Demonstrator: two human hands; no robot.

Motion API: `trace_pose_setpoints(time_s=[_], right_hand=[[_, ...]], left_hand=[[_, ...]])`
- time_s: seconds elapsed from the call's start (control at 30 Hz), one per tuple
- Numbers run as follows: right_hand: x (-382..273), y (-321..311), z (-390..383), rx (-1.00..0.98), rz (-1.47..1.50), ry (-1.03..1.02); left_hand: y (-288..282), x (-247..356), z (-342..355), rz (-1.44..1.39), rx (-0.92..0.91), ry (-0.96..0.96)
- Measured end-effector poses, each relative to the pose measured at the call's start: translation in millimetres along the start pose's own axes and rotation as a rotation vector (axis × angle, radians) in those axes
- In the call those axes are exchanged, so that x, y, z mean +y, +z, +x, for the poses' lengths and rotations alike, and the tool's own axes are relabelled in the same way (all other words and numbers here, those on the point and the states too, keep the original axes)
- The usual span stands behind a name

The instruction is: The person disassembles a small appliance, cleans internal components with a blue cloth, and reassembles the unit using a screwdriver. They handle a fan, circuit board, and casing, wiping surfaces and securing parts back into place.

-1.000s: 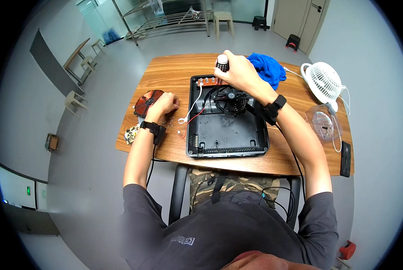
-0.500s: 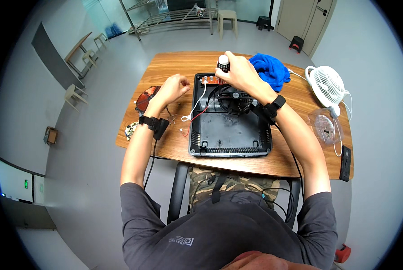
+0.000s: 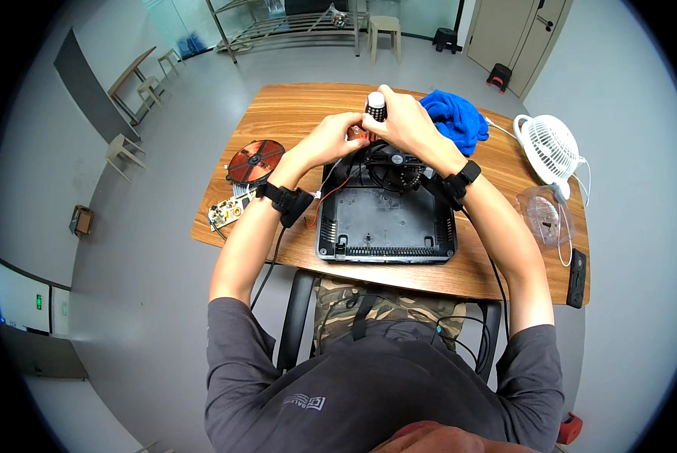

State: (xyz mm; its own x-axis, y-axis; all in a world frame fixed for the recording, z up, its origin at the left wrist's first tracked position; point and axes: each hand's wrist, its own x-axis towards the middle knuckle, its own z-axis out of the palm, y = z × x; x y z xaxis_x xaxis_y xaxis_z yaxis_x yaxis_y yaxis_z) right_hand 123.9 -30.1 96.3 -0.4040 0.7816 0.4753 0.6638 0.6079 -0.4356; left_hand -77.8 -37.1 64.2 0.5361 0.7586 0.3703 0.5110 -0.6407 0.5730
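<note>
My right hand (image 3: 401, 121) grips a screwdriver (image 3: 376, 109) by its dark, dotted handle with a white end, holding it upright over the far side of a black plastic housing (image 3: 387, 219). My left hand (image 3: 332, 140) is closed, its fingertips around the screwdriver's lower end by a small orange circuit board (image 3: 360, 133). That board is mostly covered by my fingers, and what they pinch cannot be made out. A black fan (image 3: 396, 162) sits in the housing, below my right wrist. Thin red wires (image 3: 327, 198) trail out over the housing's left edge.
A round copper coil (image 3: 256, 160) and a pale circuit board (image 3: 231, 210) lie on the wooden table's left side. A blue cloth (image 3: 455, 121), a white fan (image 3: 551, 147), a clear plastic dish (image 3: 544, 217) and a black strip (image 3: 577, 278) are to the right.
My left hand has moved right and away from me, from beside the housing to the screwdriver's lower end. The coil and pale board are less covered by my arm. My right hand stays on the screwdriver.
</note>
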Motion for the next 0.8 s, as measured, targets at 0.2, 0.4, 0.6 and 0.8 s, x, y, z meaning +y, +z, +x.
trace_pose_setpoints(time_s=[0.2,0.4,0.6,0.8], right_hand=[[-1,2,1,-0.009,0.009,0.028],[-2,2,1,0.001,0.010,0.016],[0,0,1,0.003,0.004,0.010],[2,1,1,0.002,-0.003,0.014]], left_hand=[[8,-1,5,-0.082,0.035,-0.064],[14,-2,6,-0.085,0.064,-0.093],[13,1,10,-0.055,0.065,-0.096],[13,4,10,-0.097,0.056,-0.096]])
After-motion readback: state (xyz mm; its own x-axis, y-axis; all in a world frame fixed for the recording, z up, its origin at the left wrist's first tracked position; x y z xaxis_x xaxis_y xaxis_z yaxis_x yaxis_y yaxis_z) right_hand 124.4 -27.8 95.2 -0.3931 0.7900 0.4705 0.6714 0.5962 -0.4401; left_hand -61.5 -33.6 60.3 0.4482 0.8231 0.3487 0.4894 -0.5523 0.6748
